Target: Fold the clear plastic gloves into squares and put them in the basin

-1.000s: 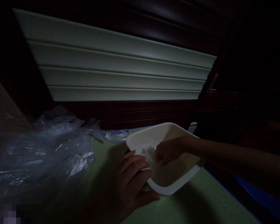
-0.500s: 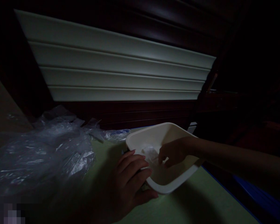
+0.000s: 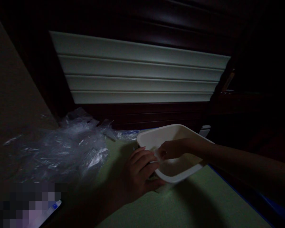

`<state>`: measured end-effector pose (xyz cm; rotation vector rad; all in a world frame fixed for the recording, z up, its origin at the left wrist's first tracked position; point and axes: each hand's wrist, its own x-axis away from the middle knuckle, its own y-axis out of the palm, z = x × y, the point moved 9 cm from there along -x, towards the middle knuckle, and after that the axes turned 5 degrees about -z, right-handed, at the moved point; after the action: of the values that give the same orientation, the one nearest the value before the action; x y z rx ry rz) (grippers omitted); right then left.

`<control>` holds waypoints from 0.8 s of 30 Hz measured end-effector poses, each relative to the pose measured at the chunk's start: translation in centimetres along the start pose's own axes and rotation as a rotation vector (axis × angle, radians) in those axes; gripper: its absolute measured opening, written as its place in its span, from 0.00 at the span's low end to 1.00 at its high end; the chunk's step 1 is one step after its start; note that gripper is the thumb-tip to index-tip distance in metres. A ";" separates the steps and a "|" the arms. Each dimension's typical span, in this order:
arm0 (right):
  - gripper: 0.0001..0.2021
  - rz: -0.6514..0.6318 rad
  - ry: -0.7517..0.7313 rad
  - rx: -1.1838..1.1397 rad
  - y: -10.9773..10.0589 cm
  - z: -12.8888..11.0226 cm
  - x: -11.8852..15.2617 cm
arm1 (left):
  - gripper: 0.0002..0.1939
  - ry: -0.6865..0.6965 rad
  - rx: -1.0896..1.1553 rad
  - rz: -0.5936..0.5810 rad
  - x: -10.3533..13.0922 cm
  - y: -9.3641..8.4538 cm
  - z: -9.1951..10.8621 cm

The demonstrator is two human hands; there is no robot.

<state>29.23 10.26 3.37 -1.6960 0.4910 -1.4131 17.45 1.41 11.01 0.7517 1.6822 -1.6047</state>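
A white plastic bin (image 3: 171, 179) with rounded corners stands on the green surface, its open top facing me. My left hand (image 3: 141, 171) grips its near left side, fingers over the rim and thumb lower down. Something dark shows between this hand and the bin, too dim to name. Inside the bin is my right hand (image 3: 172, 149), fingers curled and pinched on a whitish, see-through piece of plastic film (image 3: 157, 154) by the left inner wall. Part of the film is hidden behind the hands.
Crumpled clear plastic bags (image 3: 68, 148) heap on the left of the green surface (image 3: 137, 215). A blurred-out bright device (image 3: 42, 215) lies at lower left. Behind stands a dark wooden panel with pale slats (image 3: 142, 72). A small white object (image 3: 205, 129) sits behind the bin.
The view has shifted, so everything but my right arm appears farther right. My right hand has moved closer to the bin's left inner wall and the film. My left hand keeps its hold.
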 end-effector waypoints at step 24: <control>0.17 1.037 0.055 -0.059 -4.0 -12.0 8.8 | 0.15 -0.446 -0.397 -0.130 9.2 -5.4 -1.5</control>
<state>19.67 1.61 11.79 -1.1207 1.2245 -0.6693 7.51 2.07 6.95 0.0779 1.6573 -1.3323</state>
